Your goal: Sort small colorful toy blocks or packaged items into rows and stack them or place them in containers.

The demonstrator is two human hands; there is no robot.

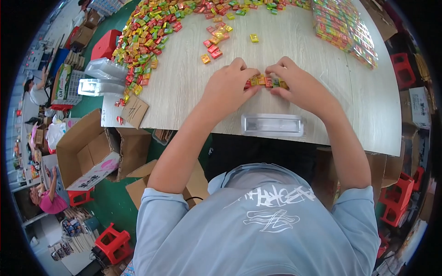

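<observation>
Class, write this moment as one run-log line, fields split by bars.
left hand and right hand: pinching row of small wrapped sweets | clear plastic tray: empty, near table edge | loose sweets pile: far left

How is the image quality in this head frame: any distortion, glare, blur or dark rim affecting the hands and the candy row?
Head view: strong fisheye bending, the table edge curves and a black rim frames the picture; even, soft light with faint shadows; left hand, right hand and the row of candies between them are sharp; the clear plastic tray shows mild glare; far corners look smeared.
</observation>
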